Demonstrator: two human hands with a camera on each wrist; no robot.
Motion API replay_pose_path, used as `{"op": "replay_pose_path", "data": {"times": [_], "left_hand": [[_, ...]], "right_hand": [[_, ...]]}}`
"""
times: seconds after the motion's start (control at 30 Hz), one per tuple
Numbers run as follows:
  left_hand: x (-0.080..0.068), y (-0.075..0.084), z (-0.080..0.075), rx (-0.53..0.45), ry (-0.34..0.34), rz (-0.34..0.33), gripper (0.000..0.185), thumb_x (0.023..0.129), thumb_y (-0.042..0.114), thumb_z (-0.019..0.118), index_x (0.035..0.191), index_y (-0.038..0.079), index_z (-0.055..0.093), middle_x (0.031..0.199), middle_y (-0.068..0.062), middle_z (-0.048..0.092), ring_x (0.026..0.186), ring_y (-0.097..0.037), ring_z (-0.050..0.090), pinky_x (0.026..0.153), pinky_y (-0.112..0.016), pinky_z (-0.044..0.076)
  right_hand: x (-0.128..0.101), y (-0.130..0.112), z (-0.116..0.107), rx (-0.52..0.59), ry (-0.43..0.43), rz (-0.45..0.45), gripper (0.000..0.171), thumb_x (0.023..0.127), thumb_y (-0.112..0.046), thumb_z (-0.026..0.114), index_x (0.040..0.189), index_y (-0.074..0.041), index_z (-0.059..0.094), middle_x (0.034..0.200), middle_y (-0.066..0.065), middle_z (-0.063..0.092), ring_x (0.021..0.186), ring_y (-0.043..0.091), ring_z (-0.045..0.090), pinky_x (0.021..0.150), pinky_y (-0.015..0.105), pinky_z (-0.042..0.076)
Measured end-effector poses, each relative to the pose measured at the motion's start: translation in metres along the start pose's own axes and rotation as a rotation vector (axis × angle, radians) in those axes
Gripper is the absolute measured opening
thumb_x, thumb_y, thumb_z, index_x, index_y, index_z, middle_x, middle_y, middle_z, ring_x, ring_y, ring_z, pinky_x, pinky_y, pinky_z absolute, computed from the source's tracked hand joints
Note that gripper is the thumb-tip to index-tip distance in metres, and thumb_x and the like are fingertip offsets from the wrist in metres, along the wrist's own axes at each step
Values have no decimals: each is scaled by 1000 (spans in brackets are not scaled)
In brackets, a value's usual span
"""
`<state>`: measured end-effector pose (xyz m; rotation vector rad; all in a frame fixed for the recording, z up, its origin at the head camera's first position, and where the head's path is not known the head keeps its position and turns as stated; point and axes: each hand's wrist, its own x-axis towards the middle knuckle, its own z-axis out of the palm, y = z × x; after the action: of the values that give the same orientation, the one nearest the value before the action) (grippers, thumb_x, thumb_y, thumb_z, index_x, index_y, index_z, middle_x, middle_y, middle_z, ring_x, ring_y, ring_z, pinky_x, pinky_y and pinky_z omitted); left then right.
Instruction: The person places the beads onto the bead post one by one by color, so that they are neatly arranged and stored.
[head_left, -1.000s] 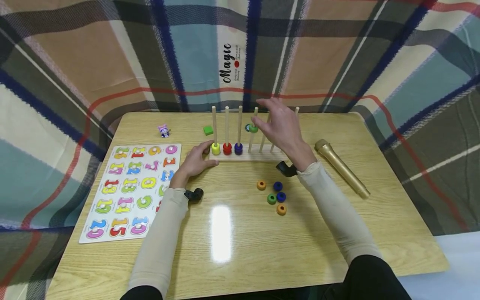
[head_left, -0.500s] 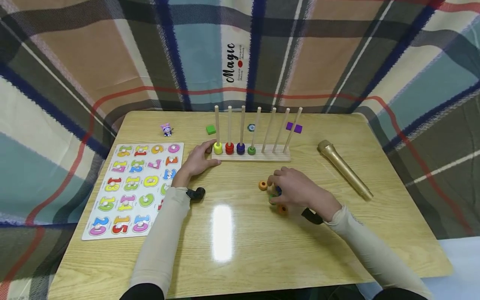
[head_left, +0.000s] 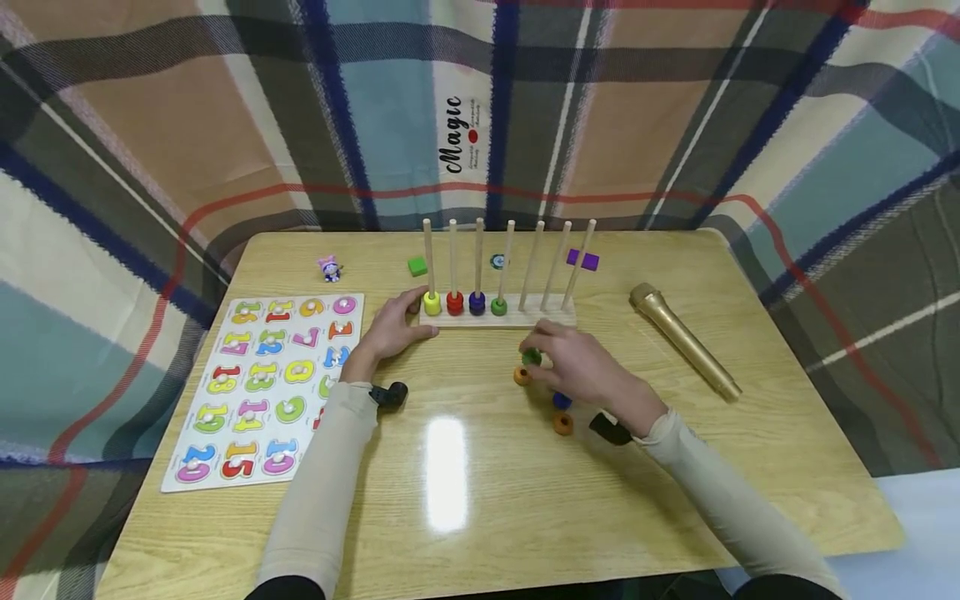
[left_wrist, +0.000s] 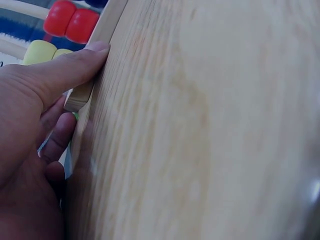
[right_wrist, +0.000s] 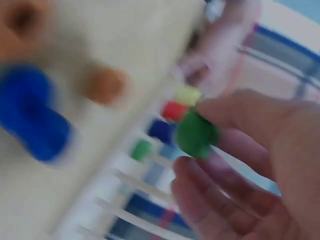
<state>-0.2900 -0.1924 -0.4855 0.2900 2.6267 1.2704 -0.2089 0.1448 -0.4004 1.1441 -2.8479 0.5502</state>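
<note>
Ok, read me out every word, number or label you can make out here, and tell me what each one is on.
"Magic": black script on the white strip of the plaid cloth, running bottom to top.
Small print beside it, by a red dot: too small to read.
"7", "13", "15": coloured number pieces on the puzzle board; the other pieces are too warped or partly covered to read surely.
Round sticker behind the peg rack: too small to read.
Gold microphone: no legible text.

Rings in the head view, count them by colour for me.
Yellow ring: 1
Red ring: 1
Blue rings: 2
Green rings: 2
Orange rings: 2
Total: 8 in view; the right hand may hide more.
</note>
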Motion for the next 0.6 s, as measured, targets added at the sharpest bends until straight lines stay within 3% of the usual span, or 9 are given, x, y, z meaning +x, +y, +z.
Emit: {"op": "replay_pose_path", "data": {"times": [0.2, 0.3, 0.4, 0.6], "left_hand": [[-1, -2, -2, -3, 21, 1, 86, 97, 20, 81, 169, 12, 34, 145, -24, 52, 136, -41, 45, 123, -60, 32], [0, -2, -2, -2, 20, 10, 85, 97, 20, 81, 168, 11, 34, 146, -25, 53, 137, -41, 45, 123, -60, 32], [1, -2, -1, -4, 18, 18, 86, 97, 20, 81, 168, 11, 34, 146, -25, 53, 136, -41, 45, 122, -60, 32], [1, -1, 1, 0, 10, 13, 86, 97, 20, 82, 168, 11, 34, 146, -25, 53, 137, -41, 44, 123, -60, 31]], "right_hand": [[51, 1, -45, 194, 417, 66, 31, 94, 2, 77, 125, 7, 70, 118, 19, 72, 103, 33, 73, 89, 41, 63], [74, -1, -60, 205, 553, 66, 36, 95, 3, 76, 129, 7, 66, 121, 20, 71, 110, 32, 72, 96, 40, 61], [90, -2, -68, 177, 572, 71, 38, 96, 2, 76, 133, 5, 65, 124, 19, 71, 111, 30, 72, 99, 38, 60], [103, -3, -69, 122, 512, 122, 40, 98, 0, 75, 136, 2, 64, 125, 18, 73, 112, 29, 73, 101, 38, 58]]}}
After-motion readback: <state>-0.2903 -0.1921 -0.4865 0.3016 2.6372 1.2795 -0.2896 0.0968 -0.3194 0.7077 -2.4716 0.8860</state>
